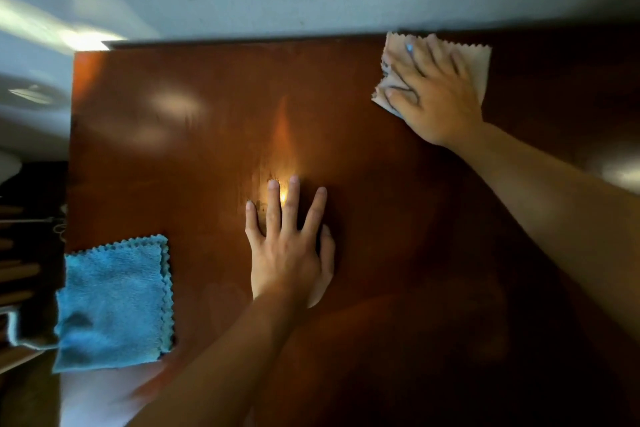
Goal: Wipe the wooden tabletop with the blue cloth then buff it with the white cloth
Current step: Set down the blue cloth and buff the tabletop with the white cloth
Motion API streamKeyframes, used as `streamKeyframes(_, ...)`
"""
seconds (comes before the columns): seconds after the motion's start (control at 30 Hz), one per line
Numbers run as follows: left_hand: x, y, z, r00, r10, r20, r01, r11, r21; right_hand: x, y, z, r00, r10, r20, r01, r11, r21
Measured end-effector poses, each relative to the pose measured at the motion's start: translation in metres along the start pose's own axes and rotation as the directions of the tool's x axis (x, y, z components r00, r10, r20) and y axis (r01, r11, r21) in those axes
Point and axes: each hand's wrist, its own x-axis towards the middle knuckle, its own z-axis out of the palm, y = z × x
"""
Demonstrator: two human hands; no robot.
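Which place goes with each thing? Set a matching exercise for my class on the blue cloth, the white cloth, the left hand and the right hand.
Things:
1. blue cloth
2. white cloth
3. left hand
4. right hand

Places:
A. flat on bare wood, mid tabletop
B. pressing on a cloth
C. far right, by the back edge
D. near left, overhanging the table's edge

Pairs: 1-D, 2-C, 3-A, 4-B

blue cloth [114, 302] folded, white cloth [481, 62] flat
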Motion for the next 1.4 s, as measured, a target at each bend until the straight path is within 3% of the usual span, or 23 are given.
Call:
streamKeyframes(0.13,0.001,0.001,-0.001,1.0,-0.013,-0.001,0.013,1.0,0.015,-0.034,-0.025,0.006,0.999,-0.029,-0.031,0.031,0.999,0.04)
streamKeyframes(0.3,0.001,0.003,-0.008,0.998,-0.034,0.045,0.034,0.999,-0.011,-0.135,-0.045,0.028,0.961,-0.272,-0.05,0.273,0.962,0.016)
streamKeyframes(0.4,0.0,0.01,-0.014,0.999,0.026,0.036,-0.025,0.999,-0.023,-0.143,-0.023,0.03,0.941,-0.337,-0.044,0.336,0.942,-0.01)
streamKeyframes(0.53,-0.007,0.043,-0.014,0.999,-0.011,0.034,0.015,0.992,-0.124,-0.096,0.003,0.021,0.981,-0.185,-0.061,0.188,0.981,0.049)
streamKeyframes(0.7,-0.026,0.072,0.004,0.994,0.025,0.105,-0.022,0.999,-0.028,-0.028,0.018,0.007,1.0,-0.005,-0.019,0.006,0.999,0.04)
streamKeyframes(0.9,-0.025,0.072,0.007,0.997,0.019,0.074,-0.018,1.0,-0.019,-0.079,-0.001,0.017,0.996,-0.031,-0.085,0.036,0.998,0.053)
streamKeyframes(1.03,-0.026,0.072,0.006,0.997,0.019,0.07,-0.017,1.0,-0.023,-0.138,-0.013,0.027,0.98,-0.173,-0.099,0.18,0.981,0.07)
streamKeyframes(1.13,-0.026,0.072,0.004,0.997,0.019,0.071,-0.018,1.0,-0.017,-0.122,0.004,0.028,0.963,-0.255,-0.093,0.258,0.966,0.028)
streamKeyframes(1.4,-0.027,0.071,0.007,0.999,0.021,0.042,-0.02,1.0,-0.017,-0.016,0.028,0.013,0.999,-0.022,-0.049,0.024,0.999,0.043)
